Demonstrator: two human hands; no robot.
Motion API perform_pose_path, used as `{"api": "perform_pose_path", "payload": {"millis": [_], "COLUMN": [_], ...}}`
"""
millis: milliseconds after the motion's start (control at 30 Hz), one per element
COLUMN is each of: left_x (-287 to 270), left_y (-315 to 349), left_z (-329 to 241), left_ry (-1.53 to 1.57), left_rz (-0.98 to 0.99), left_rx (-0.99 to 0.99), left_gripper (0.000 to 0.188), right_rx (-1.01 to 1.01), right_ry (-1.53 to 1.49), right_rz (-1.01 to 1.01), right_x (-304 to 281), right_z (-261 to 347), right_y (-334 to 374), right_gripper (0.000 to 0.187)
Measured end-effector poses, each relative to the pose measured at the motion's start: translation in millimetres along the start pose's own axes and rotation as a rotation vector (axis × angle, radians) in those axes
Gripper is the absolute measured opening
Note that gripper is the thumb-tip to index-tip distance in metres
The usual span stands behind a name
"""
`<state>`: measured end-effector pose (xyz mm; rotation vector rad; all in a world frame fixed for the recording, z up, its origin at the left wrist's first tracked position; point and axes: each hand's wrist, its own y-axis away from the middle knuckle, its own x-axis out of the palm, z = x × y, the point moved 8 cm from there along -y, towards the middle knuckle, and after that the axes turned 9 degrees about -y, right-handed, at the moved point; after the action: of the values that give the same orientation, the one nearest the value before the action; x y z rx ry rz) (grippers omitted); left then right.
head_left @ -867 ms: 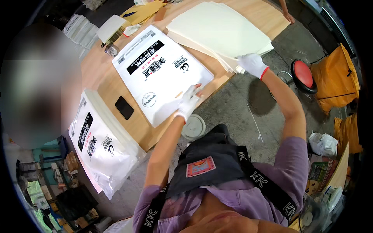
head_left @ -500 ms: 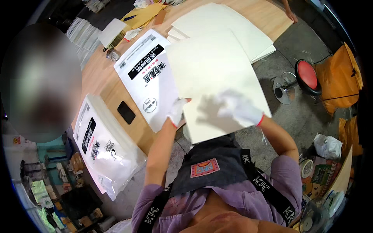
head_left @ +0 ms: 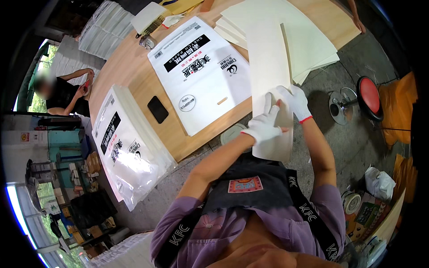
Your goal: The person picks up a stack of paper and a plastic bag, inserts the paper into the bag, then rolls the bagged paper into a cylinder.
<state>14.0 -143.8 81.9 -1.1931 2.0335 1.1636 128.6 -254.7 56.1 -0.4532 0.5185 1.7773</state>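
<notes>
Cream paper hangs partly over the table's near edge, curved lengthwise into a narrow shape with its right side raised. My left hand, in a white glove with bare fingertips showing, lies across the paper with its fingers stretched out. At the raised right edge, my right hand, also gloved, has its fingers closed on the paper; its thumb is hidden. Left of the paper, a white printed sketch-paper bag lies flat on the table, with a small tan strip on it.
More cream sheets lie fanned out behind. A black phone and a stack of filled plastic bags are at the left. A co-worker is at the far left; another person's hand touches the far-right corner. A red stool stands right.
My left hand has moved right, from the paper's left edge onto its surface. My right hand has gone to the right edge. The paper, flat and wide before, is now curved and narrower.
</notes>
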Motion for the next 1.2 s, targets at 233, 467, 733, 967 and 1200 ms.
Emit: {"api": "perform_pose_path", "payload": {"millis": [233, 467, 733, 967, 1200], "left_x": [-41.4, -42.7, -190.3, -207.2, -147.2], "left_y": [12.7, -16.2, 22.2, 58.1, 116.4], "left_z": [217.9, 275.0, 293.4, 149.9, 6.3], "left_ry": [-0.316, 0.200, 1.127, 0.332, -0.161], "left_rz": [-0.683, -0.316, -0.858, -0.944, -0.805], "left_rx": [-0.349, -0.308, 0.008, 0.203, 0.181], "left_gripper": [0.029, 0.024, 0.016, 0.023, 0.014], "right_rx": [-0.277, -0.687, -0.788, -0.801, -0.869], "right_ry": [0.321, 0.521, 0.964, 0.864, 0.843], "right_rz": [0.071, 0.096, 0.453, 0.342, 0.341], "right_x": [-21.4, -7.3, 41.5, 52.1, 131.4], "right_z": [68.7, 126.6, 109.6, 183.1, 205.2], "right_y": [43.3, 98.5, 123.9, 115.9, 86.7], "right_gripper": [0.043, 0.034, 0.014, 0.020, 0.020]}}
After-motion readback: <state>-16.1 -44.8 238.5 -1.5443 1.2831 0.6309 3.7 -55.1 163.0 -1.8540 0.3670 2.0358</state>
